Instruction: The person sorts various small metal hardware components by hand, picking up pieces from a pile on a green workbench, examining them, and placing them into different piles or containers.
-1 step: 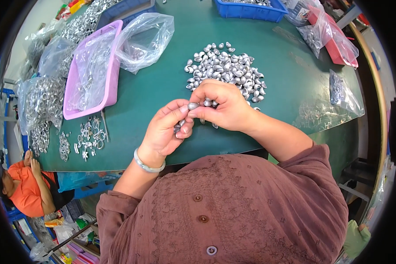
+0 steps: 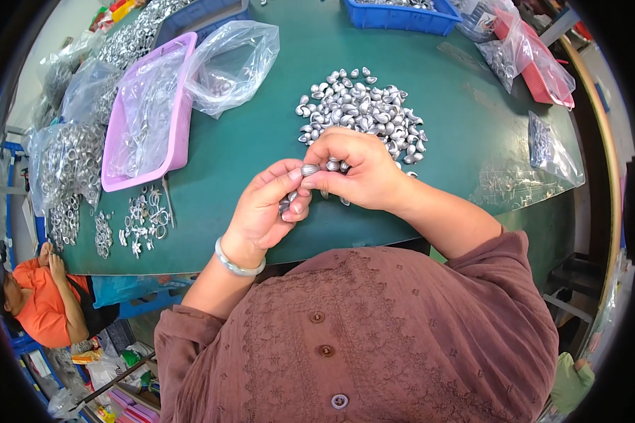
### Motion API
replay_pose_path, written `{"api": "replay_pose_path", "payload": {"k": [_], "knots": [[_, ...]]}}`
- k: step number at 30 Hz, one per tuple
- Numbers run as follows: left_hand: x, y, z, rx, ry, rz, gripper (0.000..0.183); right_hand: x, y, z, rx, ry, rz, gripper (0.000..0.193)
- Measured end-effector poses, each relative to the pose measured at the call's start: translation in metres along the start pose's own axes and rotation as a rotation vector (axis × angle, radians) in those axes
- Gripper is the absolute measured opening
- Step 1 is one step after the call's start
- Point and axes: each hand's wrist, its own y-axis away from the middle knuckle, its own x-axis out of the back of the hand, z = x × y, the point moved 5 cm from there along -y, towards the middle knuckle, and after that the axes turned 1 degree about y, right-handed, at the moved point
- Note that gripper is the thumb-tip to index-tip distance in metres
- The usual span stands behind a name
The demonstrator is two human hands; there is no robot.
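Both hands meet over the near side of the green table, in front of a pile of silver shell-shaped metal pieces (image 2: 370,106). One ribbed silver piece (image 2: 309,170) is pinched at the fingertips of my left hand (image 2: 264,201), with the right fingertips touching or very close to it. More silver pieces (image 2: 287,204) sit in the curl of the left fingers. My right hand (image 2: 360,169) is closed, and a few similar pieces (image 2: 337,165) show between its thumb and fingers. A couple of loose ones lie just below it, partly hidden.
A pink basket (image 2: 180,134) lined with plastic and an opened clear bag (image 2: 236,60) stand left. Bagged rings (image 2: 67,166) and loose ring parts (image 2: 147,217) lie further left. Blue trays (image 2: 402,17) and a red basket (image 2: 543,70) are at the far side. A person in orange (image 2: 46,303) sits left.
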Motion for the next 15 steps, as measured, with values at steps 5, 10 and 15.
{"api": "replay_pose_path", "payload": {"k": [5, 10, 15], "knots": [[-0.003, -0.002, -0.004, 0.086, 0.013, -0.007, 0.017, -0.001, 0.000, -0.005, 0.045, 0.004, 0.011, 0.013], [-0.004, -0.002, -0.005, 0.071, 0.014, 0.011, 0.017, -0.002, 0.001, -0.002, -0.030, 0.012, -0.034, 0.013], [-0.001, -0.004, -0.004, 0.040, 0.144, -0.001, 0.034, -0.008, 0.004, 0.014, -0.458, -0.674, 0.024, 0.014]]}}
